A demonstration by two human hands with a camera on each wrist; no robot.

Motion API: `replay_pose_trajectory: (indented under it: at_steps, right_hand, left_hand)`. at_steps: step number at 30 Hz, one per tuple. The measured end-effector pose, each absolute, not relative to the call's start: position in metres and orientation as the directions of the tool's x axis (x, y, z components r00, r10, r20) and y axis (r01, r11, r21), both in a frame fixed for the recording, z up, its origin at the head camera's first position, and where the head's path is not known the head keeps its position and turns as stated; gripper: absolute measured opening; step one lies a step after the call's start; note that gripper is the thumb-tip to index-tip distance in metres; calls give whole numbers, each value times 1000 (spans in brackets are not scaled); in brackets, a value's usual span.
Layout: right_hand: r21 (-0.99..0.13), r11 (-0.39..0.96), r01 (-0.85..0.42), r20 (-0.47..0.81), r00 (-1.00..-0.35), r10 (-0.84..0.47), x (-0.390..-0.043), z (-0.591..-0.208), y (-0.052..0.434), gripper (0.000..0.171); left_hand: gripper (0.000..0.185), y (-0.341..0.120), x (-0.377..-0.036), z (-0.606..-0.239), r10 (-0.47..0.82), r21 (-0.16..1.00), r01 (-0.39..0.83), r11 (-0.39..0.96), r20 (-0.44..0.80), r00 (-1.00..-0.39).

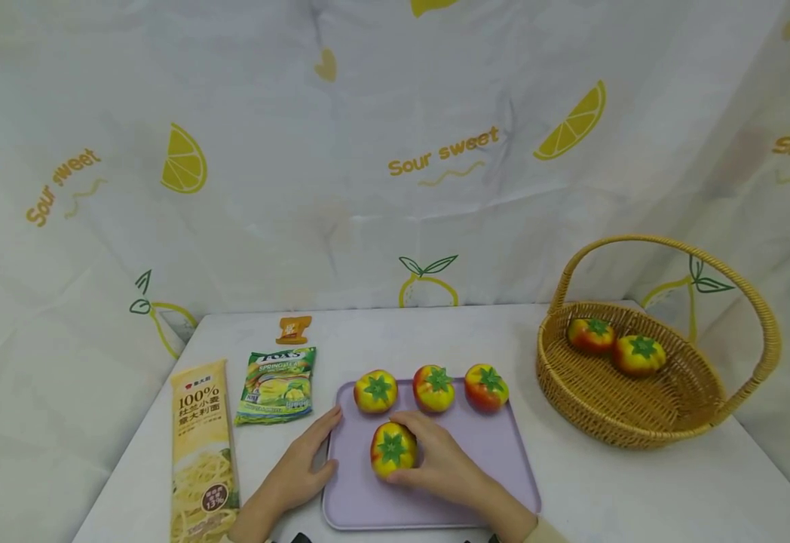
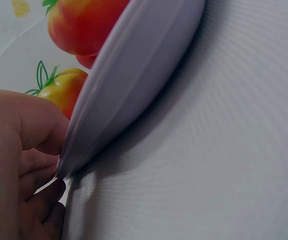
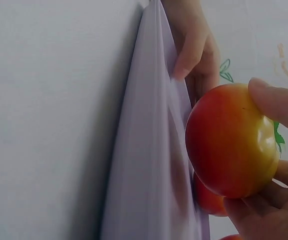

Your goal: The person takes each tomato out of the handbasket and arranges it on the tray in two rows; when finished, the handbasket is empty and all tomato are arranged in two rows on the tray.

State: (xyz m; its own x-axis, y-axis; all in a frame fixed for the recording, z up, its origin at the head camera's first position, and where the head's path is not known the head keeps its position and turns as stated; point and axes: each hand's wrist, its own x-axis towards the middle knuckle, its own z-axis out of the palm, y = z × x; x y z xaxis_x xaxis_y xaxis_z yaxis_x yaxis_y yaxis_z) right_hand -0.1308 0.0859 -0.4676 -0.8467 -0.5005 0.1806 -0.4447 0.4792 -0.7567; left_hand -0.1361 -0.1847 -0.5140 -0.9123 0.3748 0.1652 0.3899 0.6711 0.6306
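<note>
My right hand (image 1: 445, 464) grips a red-and-yellow tomato (image 1: 392, 450) between thumb and fingertips, over the middle of a lilac tray (image 1: 463, 501). Its green star-shaped top faces up in the head view; the right wrist view shows its smooth red and yellow side (image 3: 231, 142). Along the tray's left rim rests my left hand (image 1: 300, 464), fingers extended and thumb at the edge. Three similar tomatoes line the tray's far side: a left one (image 1: 375, 391), a middle one (image 1: 433, 388) and a right one (image 1: 486, 388).
A wicker basket (image 1: 598, 422) with a tall handle stands at the right, holding two tomatoes (image 1: 639, 355). Left of the tray lie a long spaghetti pack (image 1: 203, 452), a green candy bag (image 1: 276, 386) and a small orange packet (image 1: 293, 329). A lemon-print cloth (image 1: 341, 249) hangs behind.
</note>
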Motion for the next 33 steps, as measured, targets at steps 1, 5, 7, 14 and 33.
replay_pose_trajectory:
  at_steps: [1,5,7,14,33]
  right_hand:
    - [-756,479,-446,175,-843,-509,-131,-468,84,74]
    - [-762,472,-443,155,-833,-531,-133,-469,76,75]
    - [-763,475,-440,148,-833,-533,-133,-470,73,75]
    - [-762,476,-439,140,-830,-540,-136,-473,69,75]
    - [-795,455,-401,94,-822,-561,-138,-470,67,79]
  left_hand:
    - [69,-185,-136,-514,373,633,386,671,162,-913]
    - [69,-184,-136,-513,369,638,372,674,146,-918]
    - [69,-184,-136,-513,367,640,367,675,140,-919]
    - [69,-184,-136,-513,367,645,364,672,137,-920]
    - [69,-184,-135,-512,366,641,368,673,143,-920]
